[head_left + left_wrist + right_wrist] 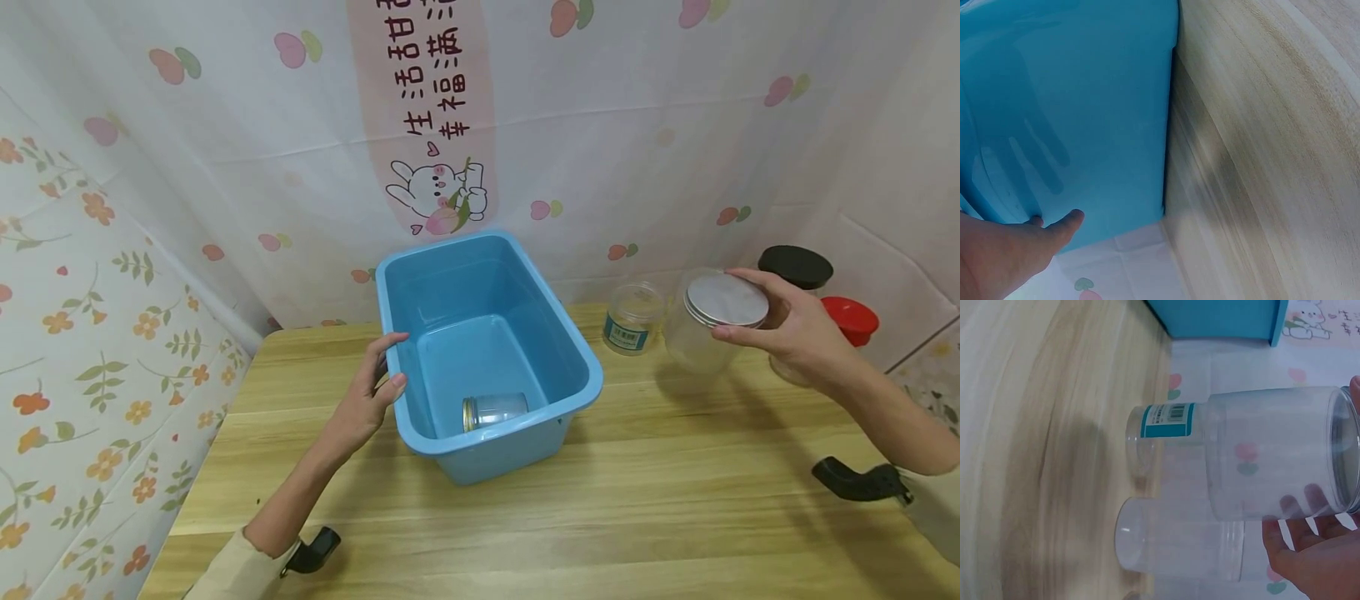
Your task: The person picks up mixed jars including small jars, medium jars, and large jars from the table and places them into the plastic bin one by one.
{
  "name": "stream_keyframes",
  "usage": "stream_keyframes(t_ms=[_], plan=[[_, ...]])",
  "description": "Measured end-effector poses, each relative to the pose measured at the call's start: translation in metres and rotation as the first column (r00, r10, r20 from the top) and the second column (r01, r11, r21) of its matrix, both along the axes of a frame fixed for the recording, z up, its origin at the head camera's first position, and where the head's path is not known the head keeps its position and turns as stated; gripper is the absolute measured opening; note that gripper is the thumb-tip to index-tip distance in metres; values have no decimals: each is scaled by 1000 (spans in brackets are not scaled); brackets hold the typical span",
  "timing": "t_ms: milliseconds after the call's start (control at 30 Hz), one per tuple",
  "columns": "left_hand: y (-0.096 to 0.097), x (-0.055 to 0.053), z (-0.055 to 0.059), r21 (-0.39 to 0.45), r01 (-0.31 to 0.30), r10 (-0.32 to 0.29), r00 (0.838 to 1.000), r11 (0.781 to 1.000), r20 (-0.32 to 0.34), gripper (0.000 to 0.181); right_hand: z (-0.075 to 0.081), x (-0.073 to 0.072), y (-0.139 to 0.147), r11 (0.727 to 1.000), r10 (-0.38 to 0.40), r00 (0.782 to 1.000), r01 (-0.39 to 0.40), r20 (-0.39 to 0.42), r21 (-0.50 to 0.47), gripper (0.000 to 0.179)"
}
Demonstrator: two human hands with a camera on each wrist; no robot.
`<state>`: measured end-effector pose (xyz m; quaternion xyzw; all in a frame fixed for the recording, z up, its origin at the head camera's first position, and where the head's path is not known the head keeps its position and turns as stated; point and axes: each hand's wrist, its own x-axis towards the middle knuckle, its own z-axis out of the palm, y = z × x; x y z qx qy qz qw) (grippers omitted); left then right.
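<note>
My right hand (795, 325) grips a large clear plastic jar (693, 337) around its silver lid (727, 298). Its base is off the table in the right wrist view, where the fingers curl at the lid end. On the left, my left hand (367, 392) rests at the side rim of a blue basin (491, 465), thumb and forefinger spread apart; some of its fingers are hidden. The left wrist view shows this hand beside the basin's outer wall (1104, 125). Inside the basin, a small clear jar (501, 408) with a gold-coloured lid lies on its side.
A clear jar (633, 312) with a teal label stands behind the held jar. Right of it are a black-lidded jar (797, 265) and a red-lidded one (851, 319), partly behind my right hand. A printed curtain (600, 150) hangs behind the wooden table (675, 517).
</note>
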<state>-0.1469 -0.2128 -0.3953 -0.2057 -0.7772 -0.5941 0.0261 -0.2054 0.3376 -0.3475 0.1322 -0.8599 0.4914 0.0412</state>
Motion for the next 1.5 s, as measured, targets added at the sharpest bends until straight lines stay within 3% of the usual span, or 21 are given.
stream_keyframes(t_ms=[333,733,1033,1267,1500], plan=[[0,0,0,-5,-2,2,1000,1000,-10,53,11,-2,-7,998,-3,1000,4,-22,59,78],[-1,0,0,-2,-5,5,1000,1000,-14,53,17,-1,-24,999,31,999,-31,16,-10,79],[0,0,1,-12,-14,14,1000,1000,-12,53,24,-7,-35,998,16,1000,-17,6,61,81],[0,-2,-1,-10,-13,13,1000,1000,-14,53,28,-8,-47,998,40,998,-42,43,37,81],[0,-1,-1,-13,-17,17,1000,1000,-11,53,30,-11,-61,994,109,994,-109,-6,-3,80]])
